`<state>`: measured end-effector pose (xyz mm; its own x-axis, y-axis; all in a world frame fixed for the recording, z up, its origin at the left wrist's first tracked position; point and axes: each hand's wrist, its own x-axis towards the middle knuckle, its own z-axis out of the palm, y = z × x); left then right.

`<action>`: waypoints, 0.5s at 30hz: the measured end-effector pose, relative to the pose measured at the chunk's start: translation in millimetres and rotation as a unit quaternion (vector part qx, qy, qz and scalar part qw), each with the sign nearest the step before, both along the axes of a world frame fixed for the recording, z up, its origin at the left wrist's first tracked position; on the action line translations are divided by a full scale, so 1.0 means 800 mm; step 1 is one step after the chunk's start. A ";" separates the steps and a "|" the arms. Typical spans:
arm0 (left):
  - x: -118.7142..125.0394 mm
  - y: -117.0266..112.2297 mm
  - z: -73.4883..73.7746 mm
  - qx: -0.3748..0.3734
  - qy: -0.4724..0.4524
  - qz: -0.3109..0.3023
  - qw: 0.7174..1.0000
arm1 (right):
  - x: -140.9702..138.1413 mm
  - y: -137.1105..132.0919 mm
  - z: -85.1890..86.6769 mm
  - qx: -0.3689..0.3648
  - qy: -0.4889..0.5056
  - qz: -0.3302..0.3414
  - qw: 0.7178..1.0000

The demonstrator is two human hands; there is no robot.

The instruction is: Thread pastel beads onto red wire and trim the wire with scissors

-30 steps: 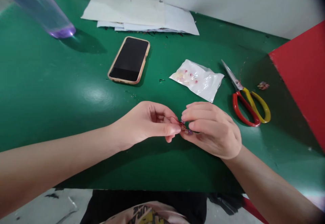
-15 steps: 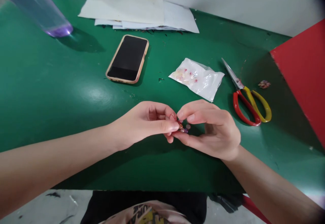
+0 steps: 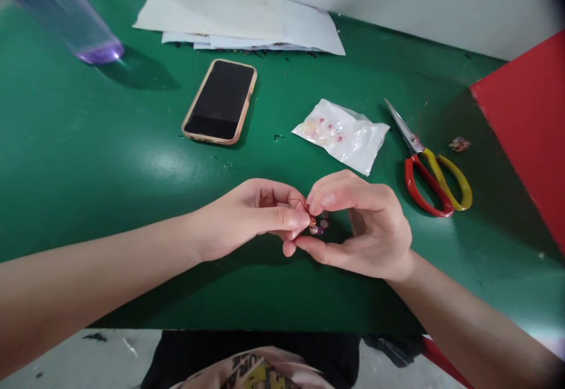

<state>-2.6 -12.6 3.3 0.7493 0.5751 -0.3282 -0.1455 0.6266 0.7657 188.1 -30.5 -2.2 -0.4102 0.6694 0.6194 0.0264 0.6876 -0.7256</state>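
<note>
Small purple, pink and clear beads on a red thread, a string of beads, are between my two hands, low over the green table. My left hand pinches the string with thumb and forefinger, and a thin loop of red thread rises above that thumb. My right hand curves around the beads from the other side. Its fingertips touch the thread near the top, while its thumb lies below, against my left fingers. Part of the string is hidden behind the fingers.
A small plastic bag with beads lies beyond my hands. Scissors with red and yellow handles are at right, beside a small bead cluster. Behind are a phone, papers and a purple bottle. A red panel borders the right.
My right thumb has shifted slightly left and down, widening the gap to its fingers. More beads show between the hands. My left hand keeps its pinch.
</note>
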 end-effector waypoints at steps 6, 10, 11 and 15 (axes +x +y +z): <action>0.001 0.001 0.006 -0.016 0.013 -0.012 1.000 | -0.001 -0.001 -0.002 -0.007 0.006 0.006 1.000; 0.000 -0.001 0.004 -0.021 0.000 -0.019 1.000 | -0.003 -0.002 -0.004 -0.023 0.015 0.014 1.000; 0.000 -0.002 0.003 -0.023 -0.010 -0.018 1.000 | -0.003 -0.002 -0.004 -0.032 0.015 0.014 0.999; 0.000 -0.003 -0.002 -0.034 -0.041 -0.019 0.998 | -0.003 -0.004 -0.003 -0.059 0.016 0.021 0.998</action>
<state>-2.5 -14.7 1.8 0.7956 0.5249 -0.3026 -0.1807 0.6823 0.7084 185.7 -33.6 -4.7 -0.4217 0.7207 0.5502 -0.0252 0.5973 -0.8016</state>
